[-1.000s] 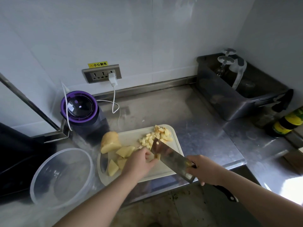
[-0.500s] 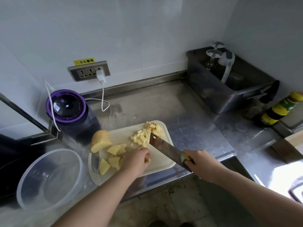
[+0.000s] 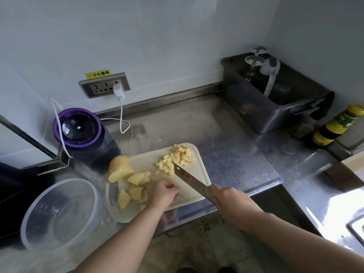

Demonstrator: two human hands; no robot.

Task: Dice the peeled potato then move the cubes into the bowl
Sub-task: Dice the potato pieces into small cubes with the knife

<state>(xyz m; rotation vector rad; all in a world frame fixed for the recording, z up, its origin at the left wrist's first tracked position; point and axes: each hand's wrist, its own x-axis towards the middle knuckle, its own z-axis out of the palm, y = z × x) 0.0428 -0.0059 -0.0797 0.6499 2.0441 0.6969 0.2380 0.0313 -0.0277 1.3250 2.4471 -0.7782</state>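
Dicing in progress, judged under half done. Right hand [image 3: 229,198] clamped round handle of broad steel kitchen knife [image 3: 191,180], blade tip down on pale rectangular plastic cutting board [image 3: 146,160] at centre frame, touching heap of small yellow potato cubes [image 3: 177,158] at board's upper right corner. Left hand [image 3: 164,192] curled knuckles-up at board's lower middle, over a piece mostly hidden; cannot tell whether gripped. Hands apart. Advisable: tuck fingertips behind knuckles, run blade flat against them, cut strips first then crosswise, match cube size to heap. Remaining: large pale-yellow peeled potato end [image 3: 118,168] plus several wedge-shaped chunks [image 3: 137,178] at board's left, cut faces moist-looking, likely slippery. Clear round plastic bowl [image 3: 59,217] lower left, just beside board, no cubes inside yet.
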